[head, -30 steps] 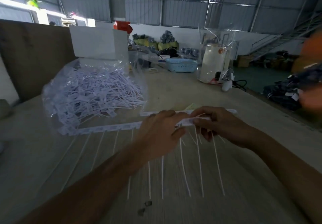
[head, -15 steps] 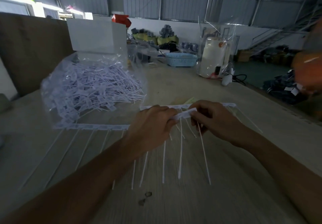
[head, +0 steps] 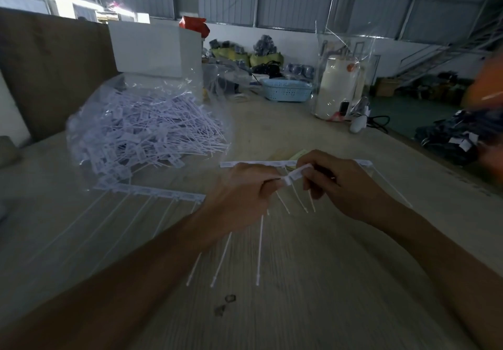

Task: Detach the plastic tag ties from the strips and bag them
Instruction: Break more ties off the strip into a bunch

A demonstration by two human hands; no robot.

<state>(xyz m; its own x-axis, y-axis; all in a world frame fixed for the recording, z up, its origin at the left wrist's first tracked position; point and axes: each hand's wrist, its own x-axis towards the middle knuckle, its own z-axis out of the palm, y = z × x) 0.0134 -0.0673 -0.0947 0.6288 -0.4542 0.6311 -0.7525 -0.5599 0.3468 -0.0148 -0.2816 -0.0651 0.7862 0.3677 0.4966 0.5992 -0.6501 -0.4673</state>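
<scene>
Two hands, left (head: 239, 194) and right (head: 340, 186); two tie strips (head: 152, 190) (head: 258, 163); one clear bag (head: 147, 126) of loose ties; one blue basket (head: 285, 89).

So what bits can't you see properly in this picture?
Head view, the only one:
- Strip where both hands grip it: fingers cover the break point.
- Printing on the ties in the clear bag: too small and blurred.
- Orange shape: blurred, cut off by the right edge.
- White container: wrapped in glinting plastic, contents unclear.
</scene>
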